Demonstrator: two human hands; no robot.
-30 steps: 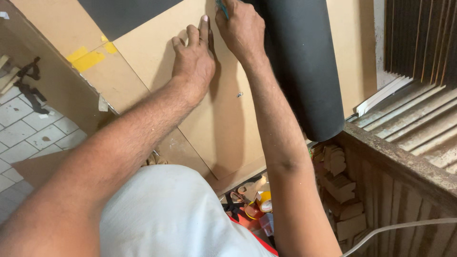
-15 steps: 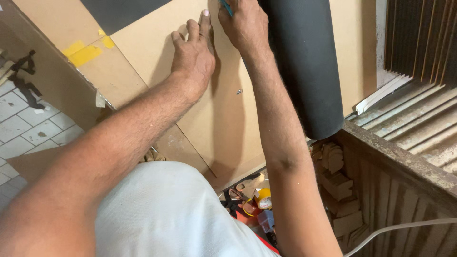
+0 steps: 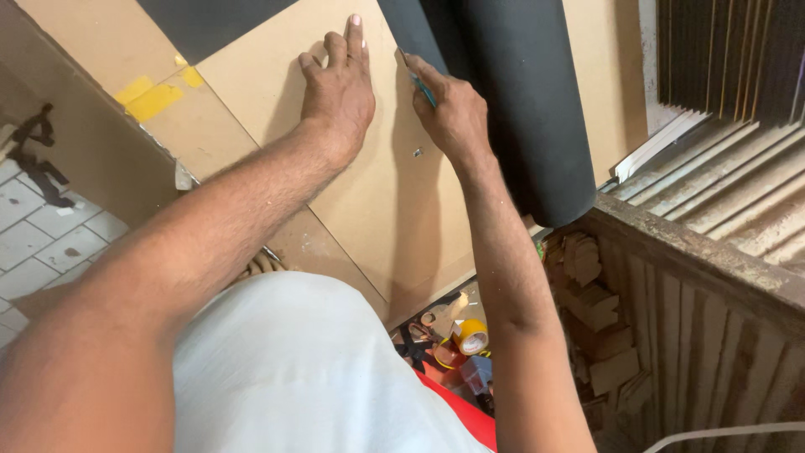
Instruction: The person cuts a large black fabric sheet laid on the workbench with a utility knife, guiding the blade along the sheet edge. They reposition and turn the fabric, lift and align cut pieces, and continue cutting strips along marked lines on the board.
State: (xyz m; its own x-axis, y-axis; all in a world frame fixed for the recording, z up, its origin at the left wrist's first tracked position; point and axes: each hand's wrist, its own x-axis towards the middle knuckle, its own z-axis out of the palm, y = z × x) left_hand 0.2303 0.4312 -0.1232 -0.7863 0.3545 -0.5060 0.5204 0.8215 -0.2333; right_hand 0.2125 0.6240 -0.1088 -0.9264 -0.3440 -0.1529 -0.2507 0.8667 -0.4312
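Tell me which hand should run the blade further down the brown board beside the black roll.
Right. The right hand already grips the teal cutter at the black roll; the left hand lies flat on the brown board.

Soft daylight — sharp, mild shadows

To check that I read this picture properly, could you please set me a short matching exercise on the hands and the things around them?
Things:
1. left hand
2. right hand
3. black roll
4. roll of yellow tape

States or places:
a. down among the clutter below the board's edge
b. pressed flat on the brown board
c. lying along the board's right side
d. gripping a thin blue-green tool

Pairs: 1-b, 2-d, 3-c, 4-a
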